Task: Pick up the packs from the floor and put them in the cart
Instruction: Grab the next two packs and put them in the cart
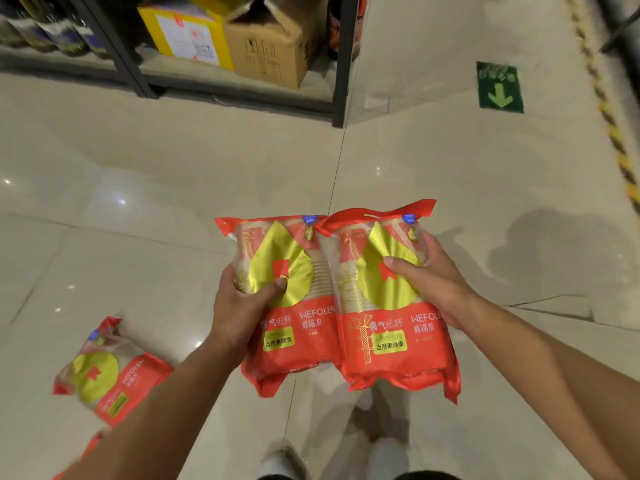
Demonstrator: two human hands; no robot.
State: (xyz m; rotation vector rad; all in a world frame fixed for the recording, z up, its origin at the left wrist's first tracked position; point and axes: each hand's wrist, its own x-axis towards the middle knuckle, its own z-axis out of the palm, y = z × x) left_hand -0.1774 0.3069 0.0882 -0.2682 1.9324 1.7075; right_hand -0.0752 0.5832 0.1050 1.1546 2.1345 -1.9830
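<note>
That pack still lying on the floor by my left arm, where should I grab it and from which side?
Grip the pack on the floor across its middle, coming down from above. It lies flat, face up, angled with its sealed top edge away from you; the body looks bulky and soft, so fingers should wrap its long sides. Both the left hand and right hand hold packs now, so free one first.

Left held pack (294,306) – "WEFOLEN" in white on the red lower half, Chinese "喜气纸杯" and "威福龙" beside it, yellow box with "当然更健康". Right held pack (391,306) – same print: "WEFOLEN", "喜气纸杯", "威福龙", "当然更健康". Pack on the floor (110,372) – "WEFOLEN" readable sideways, the rest blurred. Green floor sign (499,87) – down arrow, characters above it too blurred to read. Brown carton (266,46) on the shelf – handling symbols, no legible text. Label on the yellow box (188,38) – illegible.
</note>
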